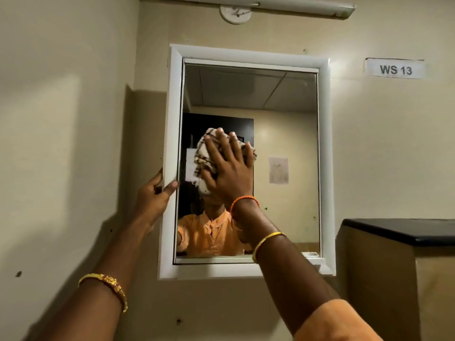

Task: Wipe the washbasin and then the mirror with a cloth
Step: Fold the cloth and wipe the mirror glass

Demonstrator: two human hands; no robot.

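Observation:
A white-framed mirror hangs on the beige wall in front of me. My right hand lies flat against the glass, left of the middle, pressing a bunched white cloth with dark checks onto it. The cloth sticks out above and to the left of my fingers. My left hand grips the left edge of the mirror frame, thumb on its front. The washbasin is out of view.
A tube light runs along the wall above the mirror. A label reading WS 13 is stuck at the upper right. A beige cabinet with a black top stands close to the mirror's lower right.

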